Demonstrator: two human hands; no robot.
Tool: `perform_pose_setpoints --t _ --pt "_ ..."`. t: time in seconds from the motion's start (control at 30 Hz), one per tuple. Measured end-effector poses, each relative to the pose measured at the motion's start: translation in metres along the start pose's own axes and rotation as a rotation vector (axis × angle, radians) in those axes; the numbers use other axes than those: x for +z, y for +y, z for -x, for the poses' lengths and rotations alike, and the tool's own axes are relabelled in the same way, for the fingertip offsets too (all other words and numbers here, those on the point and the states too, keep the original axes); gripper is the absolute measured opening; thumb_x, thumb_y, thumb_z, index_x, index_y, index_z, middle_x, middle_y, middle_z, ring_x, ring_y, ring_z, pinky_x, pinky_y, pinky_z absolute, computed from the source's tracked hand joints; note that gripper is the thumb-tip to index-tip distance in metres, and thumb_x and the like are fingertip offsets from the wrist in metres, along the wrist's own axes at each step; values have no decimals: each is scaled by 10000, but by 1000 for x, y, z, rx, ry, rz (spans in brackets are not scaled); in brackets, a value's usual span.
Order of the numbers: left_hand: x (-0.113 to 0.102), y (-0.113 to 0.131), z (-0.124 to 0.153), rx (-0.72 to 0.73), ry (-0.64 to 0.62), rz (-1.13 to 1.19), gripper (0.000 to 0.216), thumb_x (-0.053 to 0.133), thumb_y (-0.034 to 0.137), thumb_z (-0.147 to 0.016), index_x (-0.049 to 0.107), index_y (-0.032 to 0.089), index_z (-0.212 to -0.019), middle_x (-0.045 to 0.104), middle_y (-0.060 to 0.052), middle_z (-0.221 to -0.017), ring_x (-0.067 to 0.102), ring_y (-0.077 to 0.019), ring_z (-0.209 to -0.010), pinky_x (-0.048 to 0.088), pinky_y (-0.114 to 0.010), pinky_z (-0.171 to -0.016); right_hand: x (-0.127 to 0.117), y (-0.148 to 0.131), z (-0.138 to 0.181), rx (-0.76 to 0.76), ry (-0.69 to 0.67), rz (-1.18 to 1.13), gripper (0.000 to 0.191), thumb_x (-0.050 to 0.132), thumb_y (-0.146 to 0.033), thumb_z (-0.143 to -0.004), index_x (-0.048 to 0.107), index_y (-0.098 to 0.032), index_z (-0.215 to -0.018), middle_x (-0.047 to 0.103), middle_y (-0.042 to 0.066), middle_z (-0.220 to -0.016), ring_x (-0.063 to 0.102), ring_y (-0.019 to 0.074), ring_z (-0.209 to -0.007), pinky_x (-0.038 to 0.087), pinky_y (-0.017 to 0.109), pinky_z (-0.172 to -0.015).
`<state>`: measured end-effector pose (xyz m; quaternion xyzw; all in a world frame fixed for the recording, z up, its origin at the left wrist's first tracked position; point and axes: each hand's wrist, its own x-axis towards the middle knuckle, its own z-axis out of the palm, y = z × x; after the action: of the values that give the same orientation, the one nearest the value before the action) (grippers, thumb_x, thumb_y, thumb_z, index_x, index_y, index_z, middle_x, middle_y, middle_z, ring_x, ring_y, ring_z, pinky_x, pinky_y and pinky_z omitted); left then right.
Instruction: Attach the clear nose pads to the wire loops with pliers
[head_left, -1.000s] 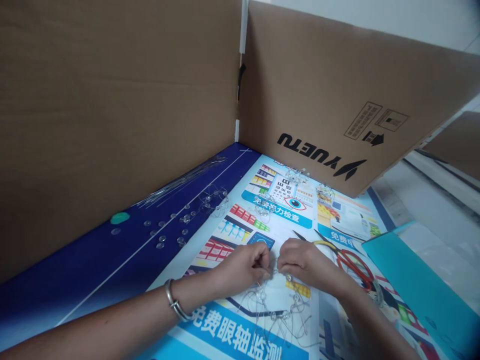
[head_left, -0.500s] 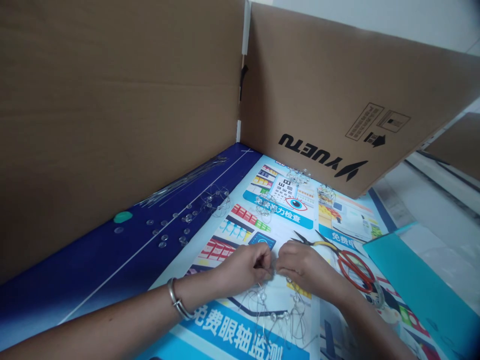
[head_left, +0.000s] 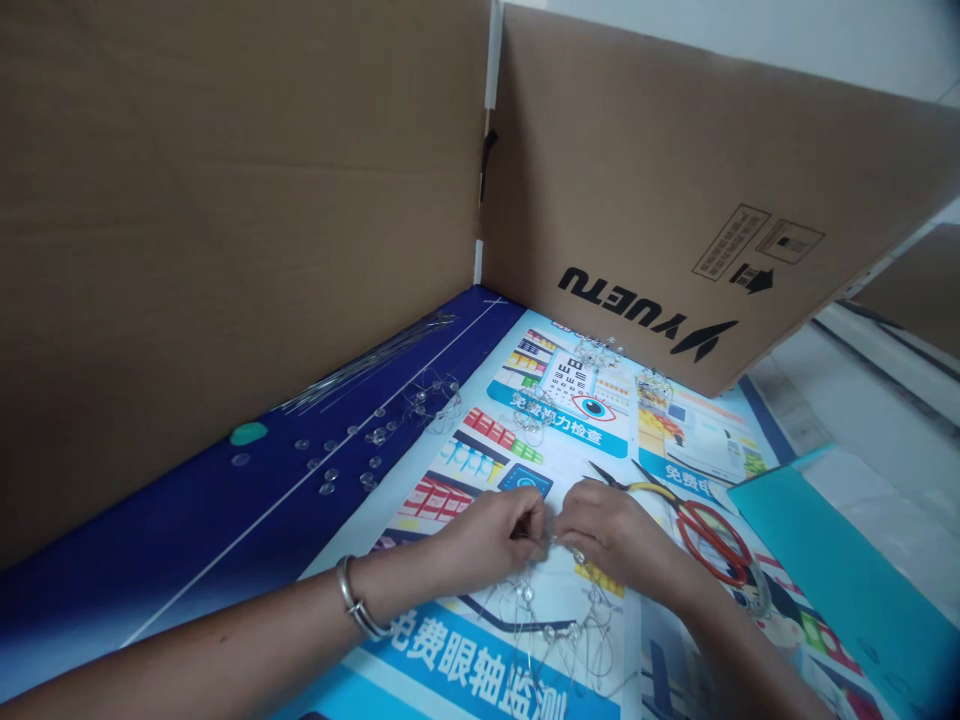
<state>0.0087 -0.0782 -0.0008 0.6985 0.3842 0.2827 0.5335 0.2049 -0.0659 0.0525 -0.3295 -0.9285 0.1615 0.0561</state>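
My left hand (head_left: 499,528) is closed in a pinch, its fingertips close to those of my right hand (head_left: 611,525), which is pinched shut too. Both hold a wire piece strung with clear beads (head_left: 527,593). Its thin loops and beads hang below the fingers and spread over the printed sheet. The exact spot where the fingertips grip the wire is hidden. Just beyond my right hand lie red-handled scissors (head_left: 712,540), their dark tips spread apart.
Loose clear beads (head_left: 327,488), a green lump (head_left: 248,433) and a bundle of straight wires (head_left: 367,362) lie at left. Beaded wire coils (head_left: 435,398) rest farther back. Cardboard walls (head_left: 615,180) enclose the back and left. A turquoise folder (head_left: 840,570) lies at right.
Both hands keep nearly the same pinched pose and place. A bead under my right fingertips shows a little more clearly, and the hanging loops have shifted slightly.
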Motion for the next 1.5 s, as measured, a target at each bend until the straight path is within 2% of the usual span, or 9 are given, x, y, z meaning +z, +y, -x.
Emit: perform_pose_setpoints --t 0.17,0.37,0.53,0.7,1.0,1.27,1.5 --pt "0 0 1 26 -13 -33 80 541 128 -704 494 178 -745 566 33 -712 502 -99 -620 349 -182 -522 0 6 0 161 62 -242 69 578 -155 -778 613 -205 -746 574 -10 -767 522 109 -726 378 213 -655" --pt "-2 5 2 30 -10 -102 46 552 156 -721 511 175 -729 571 30 -724 487 -97 -615 342 -185 -533 3 7 0 328 121 -541 62 590 -144 -730 618 -199 -730 575 -28 -729 508 92 -650 373 192 -570" --pt "-3 14 1 70 35 -137 38 566 139 -726 565 173 -709 577 19 -753 526 -117 -710 373 -209 -633 8 5 -2 360 155 -654 21 615 -175 -705 620 -185 -723 561 -32 -685 480 89 -613 366 196 -552" --pt "-3 15 -3 95 90 -140 34 599 156 -728 591 181 -706 565 10 -765 529 -134 -760 381 -227 -676 15 6 -3 398 210 -751 74 630 -228 -710 614 -177 -761 568 -25 -679 484 93 -610 373 205 -556" --pt "-1 12 -7 16 127 -193 105 655 239 -689 576 174 -712 559 14 -746 509 -128 -685 376 -221 -620 24 7 -4 410 252 -922 172 647 -311 -708 590 -169 -786 590 -8 -716 520 104 -628 403 226 -576" --pt "-1 12 -17 32 55 -185 89 596 231 -710 607 153 -669 575 12 -659 500 -111 -613 369 -205 -570 26 3 -4 419 288 -942 172 655 -311 -697 580 -173 -767 588 -11 -705 526 107 -632 405 227 -577" --pt "-2 7 -21 -11 42 -71 119 556 235 -711 595 141 -649 578 7 -623 494 -96 -562 361 -192 -507 22 5 -1 436 219 -934 166 642 -295 -702 583 -180 -806 595 -11 -714 537 110 -640 411 222 -576"
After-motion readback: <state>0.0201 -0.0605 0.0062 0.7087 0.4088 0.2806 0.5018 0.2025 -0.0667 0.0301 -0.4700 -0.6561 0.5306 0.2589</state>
